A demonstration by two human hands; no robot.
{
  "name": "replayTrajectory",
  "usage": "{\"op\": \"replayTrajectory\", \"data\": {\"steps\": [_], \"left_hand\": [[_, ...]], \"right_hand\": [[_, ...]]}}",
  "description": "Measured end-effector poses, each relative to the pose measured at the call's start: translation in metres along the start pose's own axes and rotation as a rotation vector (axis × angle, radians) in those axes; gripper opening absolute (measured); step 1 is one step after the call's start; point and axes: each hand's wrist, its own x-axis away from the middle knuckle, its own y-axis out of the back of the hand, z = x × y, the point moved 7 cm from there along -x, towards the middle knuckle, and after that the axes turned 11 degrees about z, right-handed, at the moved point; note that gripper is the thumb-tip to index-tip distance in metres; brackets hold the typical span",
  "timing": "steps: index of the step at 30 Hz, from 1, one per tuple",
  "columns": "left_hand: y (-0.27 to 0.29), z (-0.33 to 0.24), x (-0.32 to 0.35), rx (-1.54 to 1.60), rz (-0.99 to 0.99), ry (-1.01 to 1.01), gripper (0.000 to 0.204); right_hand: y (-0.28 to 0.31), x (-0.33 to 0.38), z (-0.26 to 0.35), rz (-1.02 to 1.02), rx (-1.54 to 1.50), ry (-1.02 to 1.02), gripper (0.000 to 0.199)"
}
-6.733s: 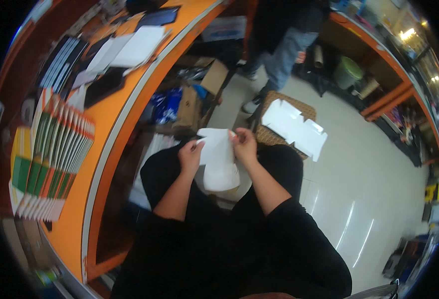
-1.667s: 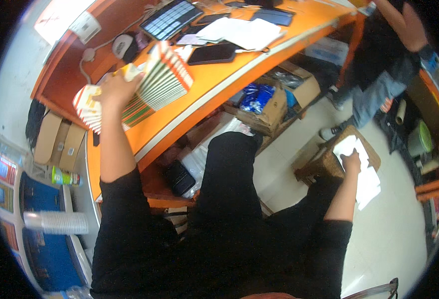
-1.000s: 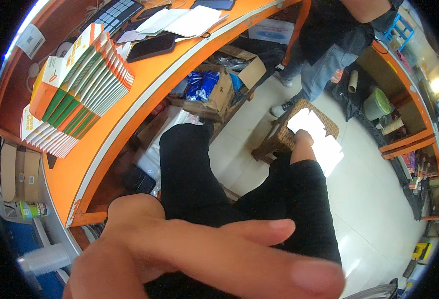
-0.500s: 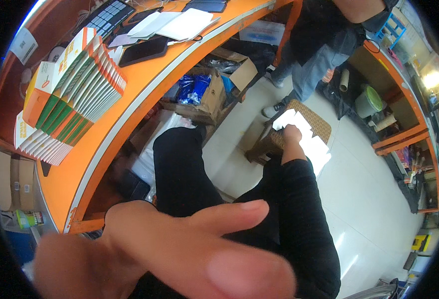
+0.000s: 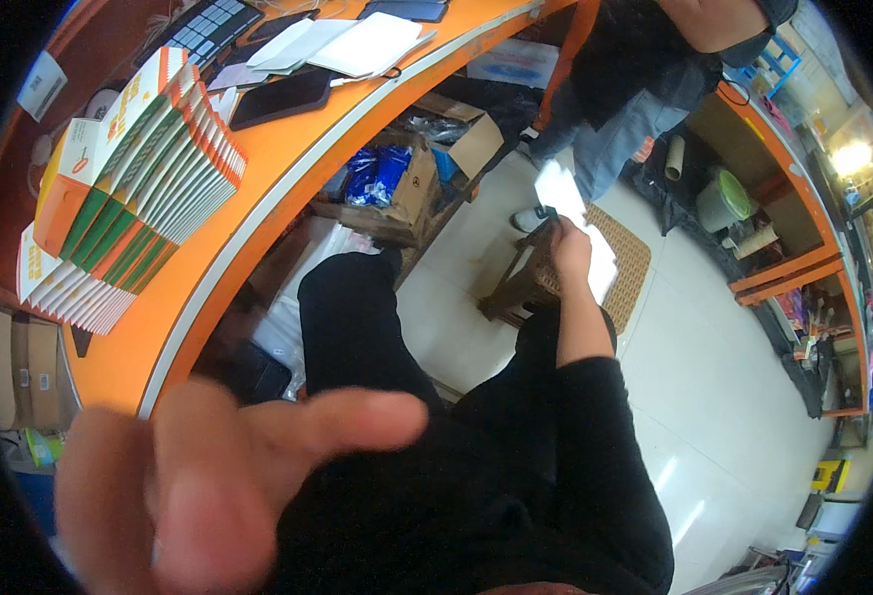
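My left hand [image 5: 220,461] is large and slightly blurred in the lower left foreground. Its thumb and fingers are apart, with nothing between them. Over the woven brown stool [image 5: 633,266], my right hand [image 5: 571,248] is closed on bright white flat pieces [image 5: 602,263] that look like card or paper. They stick out beyond the fingers toward the far side, washed out by glare. A small dark green patch shows on them by the fingertips. On the orange counter [image 5: 302,164] to the left, folded booklets or cartons in white, green and orange form a tall stack [image 5: 144,198].
A phone [image 5: 283,98], white papers [image 5: 372,45] and a keypad device [image 5: 203,35] lie on the counter. Underneath, an open cardboard box [image 5: 397,188] holds blue packets. Another person [image 5: 635,89] stands beyond the stool. Orange shelving [image 5: 793,278] and a bucket [image 5: 724,201] are at right.
My right hand has drawn the white pieces together and raised them from the stool's right edge, baring more of the woven seat. My left hand has shifted left, its fingers curling differently.
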Motion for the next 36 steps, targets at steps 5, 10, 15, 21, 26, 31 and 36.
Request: {"op": "replayTrajectory", "data": {"steps": [5,10,15,21,26,31,36], "left_hand": [[0.025,0.182,0.096,-0.262,-0.276,0.688,0.053],[0.007,0.305,0.234,-0.404,-0.085,1.256,0.086],[0.004,0.33,0.294,0.017,-0.321,1.225,0.083],[0.025,0.335,0.313,-0.063,-0.496,1.306,0.059],[0.053,0.336,0.336,-0.345,-0.638,1.449,0.038],[0.074,0.334,0.36,-0.288,-1.025,1.299,0.034],[0.081,0.333,0.378,-0.343,-1.088,1.33,0.038]], "right_hand": [[-0.006,0.082,0.06,0.075,-0.858,0.086,0.019],[-0.046,0.129,0.112,0.579,-1.274,0.25,0.023],[-0.067,0.112,0.111,0.722,-1.194,0.264,0.034],[-0.086,0.104,0.109,0.722,-1.169,0.146,0.03],[-0.077,0.077,0.077,0.437,-0.893,-0.007,0.023],[0.037,0.05,0.011,-0.433,-0.846,0.041,0.02],[0.112,0.053,-0.015,-0.674,-0.384,0.268,0.024]]}}
